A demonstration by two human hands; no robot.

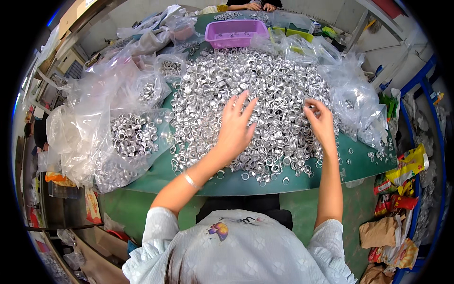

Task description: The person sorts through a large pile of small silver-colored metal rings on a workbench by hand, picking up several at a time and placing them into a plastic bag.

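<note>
A broad heap of silver metal rings (208,99) covers the middle of the green table (163,177). My left hand (235,127) is over the heap's centre, its fingers spread and holding nothing. A pale bracelet (190,180) circles that wrist. Over the heap's right side, my right hand (321,124) has its thumb and forefinger drawn together in a pinch. Whatever is between those fingertips is too small to make out. A few single rings, such as one loose ring (285,180), lie along the table's near edge.
Clear plastic bags (85,142) holding rings crowd the left; more plastic bags (357,94) lie at the right. Behind the heap stand a purple basket (212,37) and a yellow-green basket (309,36). Another person's hands (260,6) show at the far edge. A blue rack (417,78) stands right.
</note>
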